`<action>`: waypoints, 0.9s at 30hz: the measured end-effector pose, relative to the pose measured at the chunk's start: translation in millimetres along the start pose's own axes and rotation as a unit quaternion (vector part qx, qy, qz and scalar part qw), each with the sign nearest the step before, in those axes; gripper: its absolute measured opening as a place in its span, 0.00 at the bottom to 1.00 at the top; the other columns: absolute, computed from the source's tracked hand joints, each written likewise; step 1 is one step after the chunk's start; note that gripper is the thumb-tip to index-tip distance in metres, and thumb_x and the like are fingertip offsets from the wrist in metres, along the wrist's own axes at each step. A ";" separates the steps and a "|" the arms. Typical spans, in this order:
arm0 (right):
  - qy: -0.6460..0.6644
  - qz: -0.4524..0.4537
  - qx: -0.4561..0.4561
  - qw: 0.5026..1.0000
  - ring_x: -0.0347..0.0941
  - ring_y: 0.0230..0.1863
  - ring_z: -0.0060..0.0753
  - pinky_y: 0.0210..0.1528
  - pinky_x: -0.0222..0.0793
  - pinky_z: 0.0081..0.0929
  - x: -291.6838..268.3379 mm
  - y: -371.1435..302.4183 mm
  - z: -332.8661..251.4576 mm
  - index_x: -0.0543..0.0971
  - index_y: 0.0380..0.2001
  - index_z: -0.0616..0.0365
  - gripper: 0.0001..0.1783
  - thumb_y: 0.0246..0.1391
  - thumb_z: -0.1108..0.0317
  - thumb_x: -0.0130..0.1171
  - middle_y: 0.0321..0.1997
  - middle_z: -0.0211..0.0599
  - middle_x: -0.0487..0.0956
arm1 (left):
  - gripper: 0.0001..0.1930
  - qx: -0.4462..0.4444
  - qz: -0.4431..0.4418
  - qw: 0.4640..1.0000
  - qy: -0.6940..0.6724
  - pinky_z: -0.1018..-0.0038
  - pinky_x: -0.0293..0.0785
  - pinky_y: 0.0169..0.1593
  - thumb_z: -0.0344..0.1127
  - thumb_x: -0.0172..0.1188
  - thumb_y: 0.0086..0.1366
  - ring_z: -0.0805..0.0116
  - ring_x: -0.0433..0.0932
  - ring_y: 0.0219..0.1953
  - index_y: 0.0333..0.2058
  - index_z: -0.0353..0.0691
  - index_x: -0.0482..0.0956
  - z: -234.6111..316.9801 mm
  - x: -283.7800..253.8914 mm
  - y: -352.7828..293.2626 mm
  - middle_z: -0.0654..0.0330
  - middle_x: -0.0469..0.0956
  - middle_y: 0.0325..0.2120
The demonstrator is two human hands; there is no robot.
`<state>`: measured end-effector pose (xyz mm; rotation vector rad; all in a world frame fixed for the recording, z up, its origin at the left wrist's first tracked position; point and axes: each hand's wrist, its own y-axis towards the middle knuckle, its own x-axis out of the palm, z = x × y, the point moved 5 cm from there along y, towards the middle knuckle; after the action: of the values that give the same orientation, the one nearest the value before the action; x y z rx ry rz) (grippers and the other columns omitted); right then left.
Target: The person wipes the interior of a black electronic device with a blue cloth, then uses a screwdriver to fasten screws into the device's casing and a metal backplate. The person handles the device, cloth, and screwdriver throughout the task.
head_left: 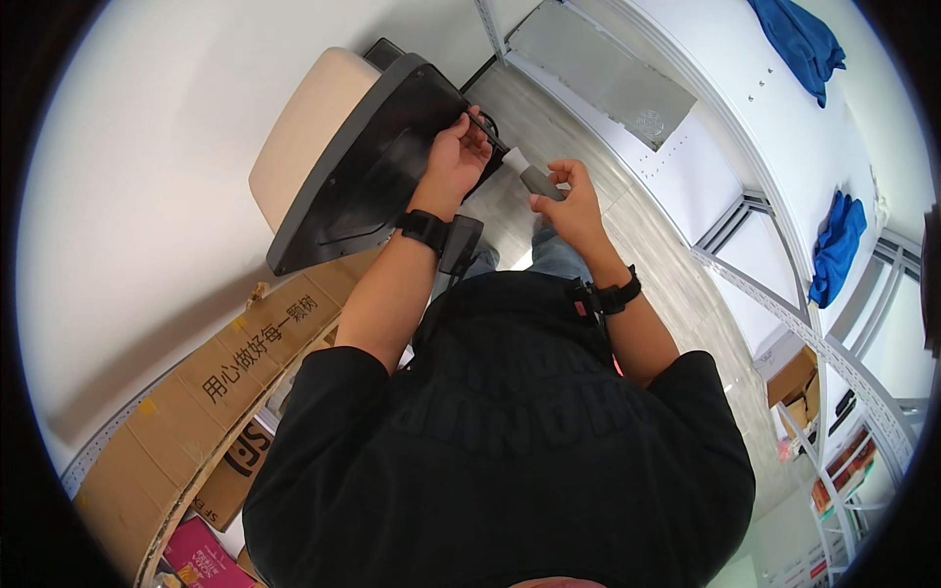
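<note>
hovering over pale flooring [621, 186], the right hand [580, 208] grips a handle [539, 182], the left hand [456, 159] by a black panel [365, 171], hold unclear.

This looks like a storeroom: white metal shelving [755, 137] runs along the right, cardboard boxes [792, 378] sit among its frames, and long brown cardboard [176, 441] lines the plain white wall [127, 167].

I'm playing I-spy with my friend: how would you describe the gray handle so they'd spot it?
Start at the big cream-and-black piece at upper left. Just right of its black side, past the left hand, the right hand holds the gray handle. It's short and thick, with a whitish collar, unlike the black wristbands nearby.
</note>
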<state>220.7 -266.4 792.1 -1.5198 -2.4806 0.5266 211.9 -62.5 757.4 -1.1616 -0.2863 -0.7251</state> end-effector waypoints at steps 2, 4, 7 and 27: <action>0.063 0.006 0.040 0.997 0.76 0.33 0.27 0.33 0.71 0.23 0.5 -1.0 -0.5 0.65 0.53 0.58 0.27 0.49 0.76 0.61 0.41 0.36 0.72 | 0.09 0.000 0.001 1.000 -0.002 0.77 0.69 0.36 0.38 0.52 0.68 0.77 0.70 0.30 0.43 0.46 0.78 0.8 -1.7 1.1 0.70 0.75 0.31; 0.101 0.029 0.044 0.994 0.77 0.33 0.28 0.30 0.71 0.22 -2.0 -0.3 -0.7 0.65 0.54 0.58 0.26 0.52 0.74 0.60 0.39 0.37 0.74 | 0.09 0.001 0.000 1.000 -0.004 0.77 0.69 0.36 0.38 0.52 0.68 0.77 0.71 0.31 0.43 0.47 0.78 1.6 -2.0 2.3 0.70 0.75 0.31; 0.098 0.053 0.019 0.994 0.77 0.31 0.27 0.25 0.67 0.18 -5.5 2.8 -3.8 0.65 0.54 0.59 0.23 0.57 0.70 0.56 0.35 0.36 0.76 | 0.09 0.001 0.000 1.000 0.007 0.76 0.69 0.36 0.37 0.52 0.68 0.76 0.72 0.32 0.42 0.47 0.78 2.1 -2.8 2.9 0.70 0.76 0.33; 0.127 0.024 0.062 0.990 0.68 0.19 0.20 0.21 0.65 0.19 -4.0 -7.0 -9.8 0.67 0.50 0.58 0.19 0.59 0.64 0.55 0.37 0.38 0.74 | 0.08 0.055 0.009 0.997 0.051 0.74 0.72 0.39 0.37 0.51 0.69 0.72 0.75 0.38 0.43 0.45 0.75 2.1 1.9 1.2 0.66 0.78 0.38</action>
<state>220.1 -270.8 804.0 -1.4994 -2.1835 0.4549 214.5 -61.1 758.4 -1.0173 -0.2263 -0.7415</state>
